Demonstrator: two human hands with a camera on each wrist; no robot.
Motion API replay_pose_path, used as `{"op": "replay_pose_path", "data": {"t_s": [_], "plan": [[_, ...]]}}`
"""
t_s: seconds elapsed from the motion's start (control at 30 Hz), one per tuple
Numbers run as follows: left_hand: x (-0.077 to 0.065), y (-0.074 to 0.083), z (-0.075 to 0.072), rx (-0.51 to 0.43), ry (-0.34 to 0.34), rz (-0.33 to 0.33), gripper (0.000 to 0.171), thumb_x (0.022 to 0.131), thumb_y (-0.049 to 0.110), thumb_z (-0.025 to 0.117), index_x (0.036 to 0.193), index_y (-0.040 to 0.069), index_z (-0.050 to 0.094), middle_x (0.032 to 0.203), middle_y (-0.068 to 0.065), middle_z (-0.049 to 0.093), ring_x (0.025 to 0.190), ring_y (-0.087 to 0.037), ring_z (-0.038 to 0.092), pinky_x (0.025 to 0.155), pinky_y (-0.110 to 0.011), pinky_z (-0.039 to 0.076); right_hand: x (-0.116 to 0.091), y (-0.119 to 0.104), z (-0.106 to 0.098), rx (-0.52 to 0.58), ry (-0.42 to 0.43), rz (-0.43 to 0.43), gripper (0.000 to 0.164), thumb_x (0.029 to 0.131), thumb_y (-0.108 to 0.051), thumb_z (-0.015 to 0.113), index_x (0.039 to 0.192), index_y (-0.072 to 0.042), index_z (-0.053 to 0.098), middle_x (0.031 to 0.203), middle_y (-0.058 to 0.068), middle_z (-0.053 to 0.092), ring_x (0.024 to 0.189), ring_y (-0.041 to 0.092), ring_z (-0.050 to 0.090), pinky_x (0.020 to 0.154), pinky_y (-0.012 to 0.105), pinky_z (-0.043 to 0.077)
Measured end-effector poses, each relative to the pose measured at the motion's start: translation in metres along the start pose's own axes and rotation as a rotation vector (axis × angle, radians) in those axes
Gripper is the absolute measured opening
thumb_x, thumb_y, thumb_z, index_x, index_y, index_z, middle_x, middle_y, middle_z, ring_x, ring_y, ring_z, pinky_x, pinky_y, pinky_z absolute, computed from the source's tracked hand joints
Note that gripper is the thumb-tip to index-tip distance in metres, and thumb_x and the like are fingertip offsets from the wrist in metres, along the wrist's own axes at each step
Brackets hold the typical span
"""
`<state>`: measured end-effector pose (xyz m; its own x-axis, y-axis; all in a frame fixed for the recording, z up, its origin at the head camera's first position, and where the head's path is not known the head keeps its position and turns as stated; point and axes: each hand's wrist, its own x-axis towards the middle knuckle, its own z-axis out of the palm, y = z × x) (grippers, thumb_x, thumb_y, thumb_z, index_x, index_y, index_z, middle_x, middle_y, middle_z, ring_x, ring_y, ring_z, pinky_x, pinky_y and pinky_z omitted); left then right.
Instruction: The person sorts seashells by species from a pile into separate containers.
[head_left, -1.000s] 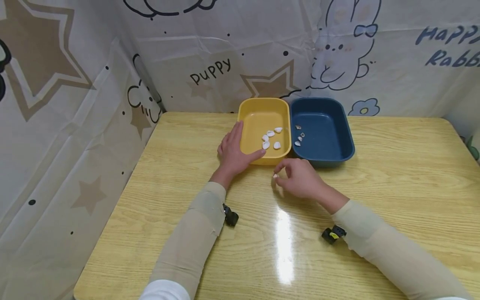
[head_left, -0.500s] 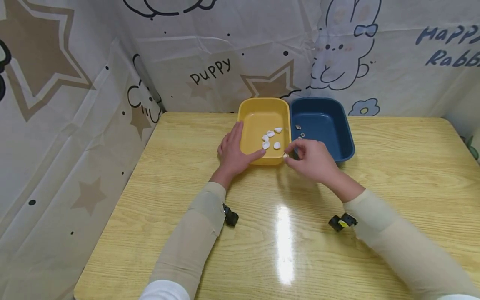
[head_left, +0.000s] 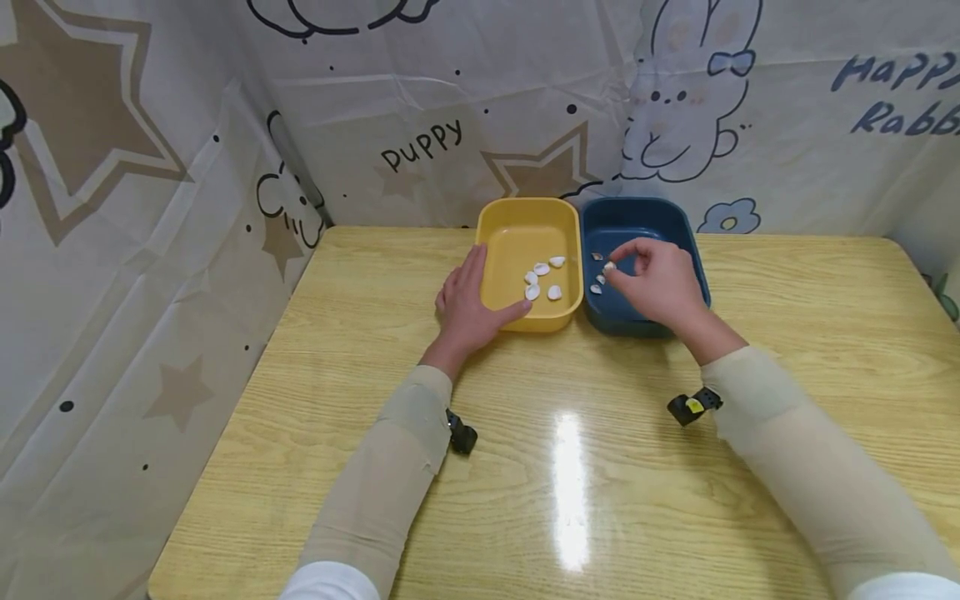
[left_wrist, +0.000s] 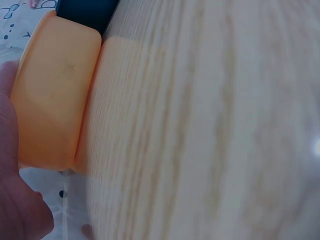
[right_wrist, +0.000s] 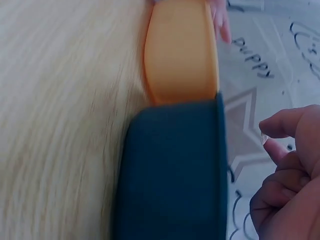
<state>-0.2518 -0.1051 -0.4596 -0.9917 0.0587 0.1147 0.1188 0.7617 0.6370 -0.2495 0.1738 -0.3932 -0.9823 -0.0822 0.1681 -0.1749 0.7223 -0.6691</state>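
Note:
In the head view my right hand (head_left: 658, 283) is over the dark blue plastic bin (head_left: 624, 326). Its thumb and index finger pinch a small pale seashell (head_left: 609, 267), which shows in the right wrist view as a tiny speckled shell (right_wrist: 263, 138) above the bin's rim. Several small darker seashells (head_left: 596, 289) lie along that bin's left side. My left hand (head_left: 468, 307) rests at the near left corner of the yellow bin (head_left: 551, 322), fingers extended along the outer wall and thumb over the front rim. Several white seashells (head_left: 532, 292) lie inside the yellow bin.
Both bins stand side by side at the back of a wood-grain table (head_left: 495, 500). Behind them hangs a printed cloth (head_left: 420, 83) with stars and a rabbit; it also covers the left side. A black wrist camera (head_left: 462, 435) is strapped to the left forearm.
My right hand has carried the pinched seashell from the table before the bins, up past the yellow bin's near right corner, to over the blue bin. The left hand has stayed in place.

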Motion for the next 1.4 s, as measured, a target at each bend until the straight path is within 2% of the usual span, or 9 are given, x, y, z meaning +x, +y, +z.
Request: {"op": "replay_pose_path", "data": {"t_s": [0.4, 0.7, 1.03, 1.4], "plan": [[0.0, 0.0, -0.001, 0.014, -0.006, -0.007, 0.116, 0.074, 0.076, 0.068, 0.162, 0.034, 0.005, 0.165, 0.018, 0.004, 0.146, -0.026, 0.013, 0.112, -0.051, 0.011, 0.023, 0.027, 0.002, -0.014, 0.014, 0.139, 0.025, 0.094, -0.028, 0.069, 0.109, -0.009, 0.07, 0.063, 0.006, 0.045, 0.052, 0.026, 0.045, 0.047, 0.035, 0.034], [-0.001, 0.0, -0.001, 0.009, -0.001, -0.002, 0.116, 0.074, 0.075, 0.069, 0.162, 0.033, 0.006, 0.165, 0.017, 0.005, 0.146, -0.026, 0.013, 0.112, -0.051, 0.011, 0.033, 0.042, 0.006, -0.035, 0.026, 0.152, 0.025, 0.093, -0.026, 0.069, 0.107, -0.005, 0.07, 0.063, 0.005, 0.047, 0.053, 0.025, 0.046, 0.05, 0.037, 0.036], [-0.001, -0.001, 0.0, 0.004, 0.003, 0.005, 0.116, 0.074, 0.075, 0.069, 0.162, 0.035, 0.006, 0.165, 0.017, 0.005, 0.146, -0.026, 0.013, 0.112, -0.052, 0.011, 0.038, 0.049, 0.01, -0.064, -0.018, 0.205, 0.028, 0.095, -0.027, 0.067, 0.11, -0.004, 0.069, 0.068, 0.007, 0.049, 0.059, 0.025, 0.047, 0.054, 0.038, 0.036], [-0.001, -0.001, 0.0, -0.003, 0.001, 0.005, 0.116, 0.074, 0.075, 0.069, 0.162, 0.034, 0.005, 0.165, 0.016, 0.005, 0.146, -0.027, 0.012, 0.112, -0.052, 0.01, 0.04, 0.052, 0.015, -0.067, -0.074, 0.205, 0.028, 0.094, -0.025, 0.069, 0.11, -0.002, 0.068, 0.072, 0.009, 0.051, 0.064, 0.026, 0.049, 0.058, 0.038, 0.038]]}}
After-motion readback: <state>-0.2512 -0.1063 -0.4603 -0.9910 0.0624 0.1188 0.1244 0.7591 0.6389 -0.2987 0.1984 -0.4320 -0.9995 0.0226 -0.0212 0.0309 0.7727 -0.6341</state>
